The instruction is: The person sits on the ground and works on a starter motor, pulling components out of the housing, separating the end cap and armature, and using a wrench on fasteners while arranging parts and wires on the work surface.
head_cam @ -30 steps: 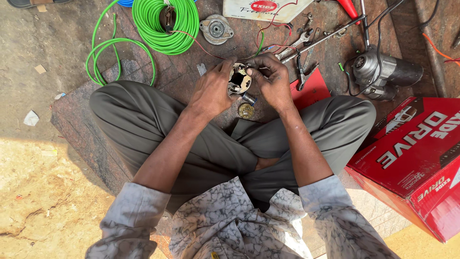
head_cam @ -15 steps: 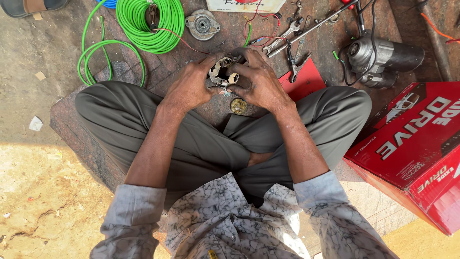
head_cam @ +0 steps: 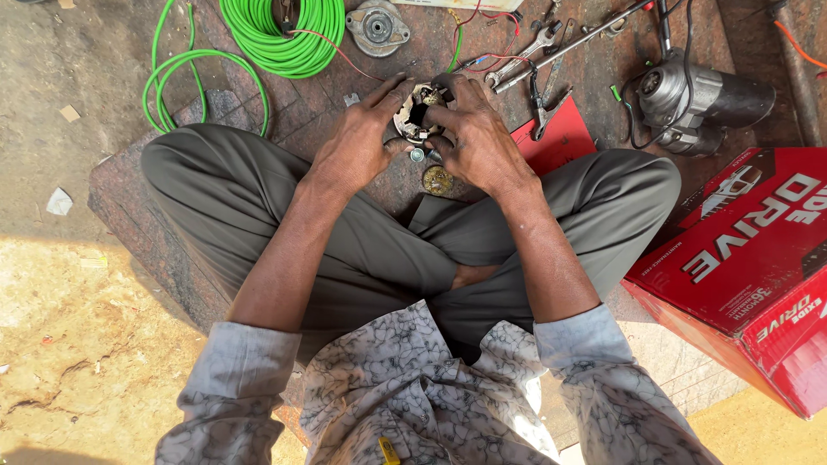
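Where the person sits cross-legged, the ground is a dark reddish stone slab (head_cam: 146,232) with rough edges, set into dusty, sandy earth that lies pale in the sun on the left. Both hands meet just in front of the crossed legs, over the slab. The left hand (head_cam: 357,142) cups a small round metal part (head_cam: 419,116) from the side, fingers spread along its rim, and the right hand (head_cam: 478,138) closes over it from the other side, so the part is gripped between the two with only its dark middle and some light metal showing. Just below it, on the stone, lie a small silvery ring (head_cam: 417,155) and a brass-coloured disc (head_cam: 438,179). Beyond the hands a coil of bright green hose (head_cam: 276,39) rests with a loose loop trailing to the left, and a round grey metal cap (head_cam: 377,26) sits beside it. Thin red and green wires (head_cam: 482,39) run across the stone towards a wrench (head_cam: 530,52), a long steel rod (head_cam: 577,43) and a pair of pliers (head_cam: 543,99), which lies on a flat red sheet (head_cam: 564,138). To the right a grey cylindrical motor (head_cam: 702,99) lies on its side. Nearest on the right, touching the person's knee, stands a large red cardboard box (head_cam: 741,258) with white lettering on its top and front; it is shut, so I cannot tell what it contains.
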